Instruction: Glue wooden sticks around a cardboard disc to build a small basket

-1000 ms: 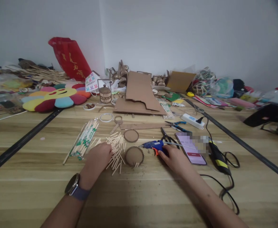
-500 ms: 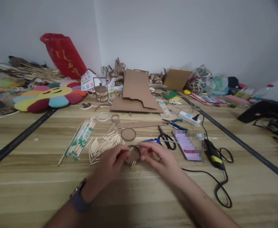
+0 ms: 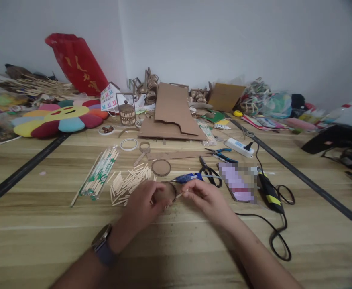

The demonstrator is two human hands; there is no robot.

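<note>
My left hand [image 3: 142,204] is closed on the near-left edge of a round cardboard disc [image 3: 165,192] with a dark, notched rim. To its right, my right hand [image 3: 207,200] pinches a short wooden stick [image 3: 180,195], whose tip is close to that rim; whether they touch I cannot tell. A pile of cut wooden sticks [image 3: 129,180] lies just beyond my left hand. A second rimmed disc [image 3: 160,167] rests flat on the table behind the held one. The blue glue gun [image 3: 189,178] lies beyond my right fingers. Dark crumbs dot the wood below.
Black scissors [image 3: 211,172], blue-handled pliers [image 3: 222,154] and a phone [image 3: 236,182] lie to the right, near a corded black-and-yellow tool [image 3: 270,192]. Packaged sticks [image 3: 100,172] are at left. Cardboard sheets [image 3: 172,130] and a small wooden bucket [image 3: 127,114] stand behind.
Both hands held the disc's sides before; now my right hand has moved slightly right, off the rim, with a stick showing in its fingers. The glue gun shows more fully.
</note>
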